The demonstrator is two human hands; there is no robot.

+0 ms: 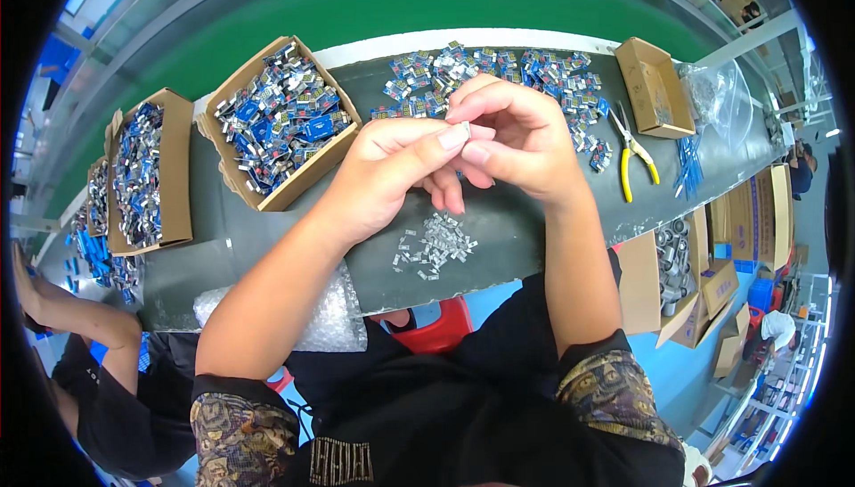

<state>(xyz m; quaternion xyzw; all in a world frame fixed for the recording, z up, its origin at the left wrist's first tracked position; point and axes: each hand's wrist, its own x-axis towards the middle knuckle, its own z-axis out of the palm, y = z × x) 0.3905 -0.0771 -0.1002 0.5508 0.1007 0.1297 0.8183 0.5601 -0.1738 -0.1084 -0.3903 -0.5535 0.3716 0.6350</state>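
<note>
My left hand [392, 162] and my right hand [533, 144] meet over the middle of the bench, fingertips together. Between the left thumb and forefinger sits a small pale metal piece [466, 130], mostly covered by fingers. The right hand's thumb and fingers are curled closed beside it; whatever they pinch is hidden. Just below the hands lies a loose heap of small silvery metal pieces [436, 245]. Beyond them spreads a pile of small blue circuit boards [557, 73] with metal ends.
Left of me stand cardboard boxes of blue boards, one near [233, 153] and one farther off [178, 171]. Yellow-handled pliers [634, 155], blue strips [688, 166] and a small cardboard box [655, 86] lie right. Bubble wrap [334, 322] hangs over the front edge. Another person's arm [85, 309] is at far left.
</note>
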